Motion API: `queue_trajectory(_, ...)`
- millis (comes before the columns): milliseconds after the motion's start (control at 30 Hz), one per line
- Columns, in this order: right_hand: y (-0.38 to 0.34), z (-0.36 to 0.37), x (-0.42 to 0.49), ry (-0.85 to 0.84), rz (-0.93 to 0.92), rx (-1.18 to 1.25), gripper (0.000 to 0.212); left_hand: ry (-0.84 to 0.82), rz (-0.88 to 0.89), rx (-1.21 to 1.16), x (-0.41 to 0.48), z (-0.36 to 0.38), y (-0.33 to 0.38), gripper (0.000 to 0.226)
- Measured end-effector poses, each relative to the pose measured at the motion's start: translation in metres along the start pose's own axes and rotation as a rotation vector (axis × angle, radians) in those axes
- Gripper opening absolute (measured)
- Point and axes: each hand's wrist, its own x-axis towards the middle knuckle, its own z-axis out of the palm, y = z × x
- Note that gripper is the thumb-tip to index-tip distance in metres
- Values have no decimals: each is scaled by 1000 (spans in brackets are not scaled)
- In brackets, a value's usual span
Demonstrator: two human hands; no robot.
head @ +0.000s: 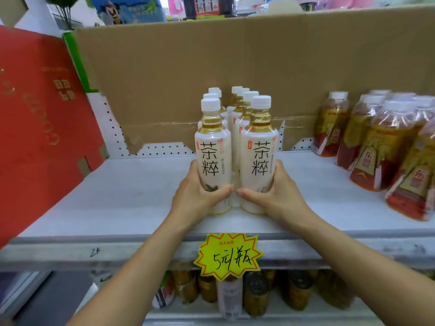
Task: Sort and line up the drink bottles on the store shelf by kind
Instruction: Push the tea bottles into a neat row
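Above the yellow price tag (pixel 227 255), the left hand (pixel 200 198) grips the left front tea bottle (pixel 213 151) and the right hand (pixel 276 196) the right front tea bottle (pixel 259 151). Fingers (pixel 194 168) are wrapped round each, apparently to square both rows on the shelf (pixel 117 196).

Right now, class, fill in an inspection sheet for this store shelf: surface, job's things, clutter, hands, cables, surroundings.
Surface: white shelf with a pegboard back.
Job's things: white-label tea bottles upright in two rows; red-label bottles grouped at right.
Clutter: nothing seen.
Hands: left hand grips the left front bottle; right hand grips the right front bottle, both low down.
Cables: nothing seen.
Surroundings: cardboard sheet behind; red box at left; yellow price tag on the shelf edge; jars on the shelf below.
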Motion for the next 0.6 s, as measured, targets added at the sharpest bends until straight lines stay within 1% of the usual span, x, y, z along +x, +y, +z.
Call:
queue_trajectory(267,0,0,-2,-10,-1,15,70,32,-14,60,-6,0,7,79)
queue_trajectory(400,0,0,-2,-24,11,32,72,59,-32,170,-11,3,18,84)
queue_trajectory(500,1,-1,-3,-48,35,47,72,45,-71,182,-14,2,22,79)
queue_trajectory(600,0,-8,-7,-146,76,-11,64,-49,-150,149,-17,-3,26,67)
